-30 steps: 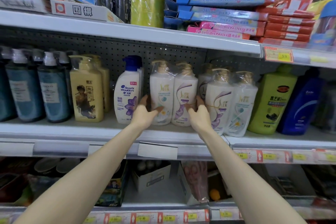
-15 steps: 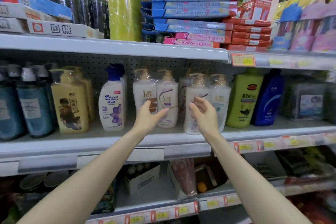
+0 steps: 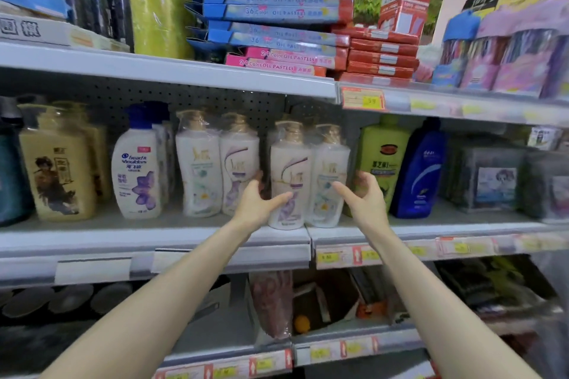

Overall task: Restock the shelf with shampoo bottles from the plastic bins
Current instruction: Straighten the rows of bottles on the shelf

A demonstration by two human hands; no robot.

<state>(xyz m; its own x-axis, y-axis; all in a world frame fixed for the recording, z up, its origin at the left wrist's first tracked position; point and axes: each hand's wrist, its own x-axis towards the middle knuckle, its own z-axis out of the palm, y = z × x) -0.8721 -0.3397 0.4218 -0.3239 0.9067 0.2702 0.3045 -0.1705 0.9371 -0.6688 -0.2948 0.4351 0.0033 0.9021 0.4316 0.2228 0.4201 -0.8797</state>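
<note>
Centre frame, on the grey metal middle shelf (image 3: 154, 237), a twin pack of white shampoo bottles (image 3: 309, 169), gold-pumped and sealed in clear plastic wrap, stands upright at the front lip. It sits between the two hands. The left hand (image 3: 258, 203) grips its lower left side: the thumb lies across the front of the left bottle and the fingers (image 3: 258, 178) curl round into the gap beside the neighbouring pack. The right hand (image 3: 368, 198) cups the lower right side with fingers spread fairly wide and curved. Its thumb tip meets the front of the right bottle, while the other fingers reach past the pack's right edge, in front of a lime-green plastic bottle (image 3: 381, 144) — whether they press the wrap I cannot tell.

Just left stands a second identical wrapped pair of white bottles (image 3: 215, 163). Further left are a white bottle with a blue cap and purple flower (image 3: 138, 172) and a cream-yellow pump bottle (image 3: 58, 169). Right of the green one is a dark blue bottle (image 3: 420, 169).

On the upper shelf, flat blue and pink oil pastel boxes (image 3: 277, 12) are stacked beside red cartons (image 3: 383, 54).

Lower centre, an open brown cardboard box (image 3: 332, 295) sits beneath, its contents too blurred to tell — only a small round orange thing (image 3: 301, 324) shows at its front.
</note>
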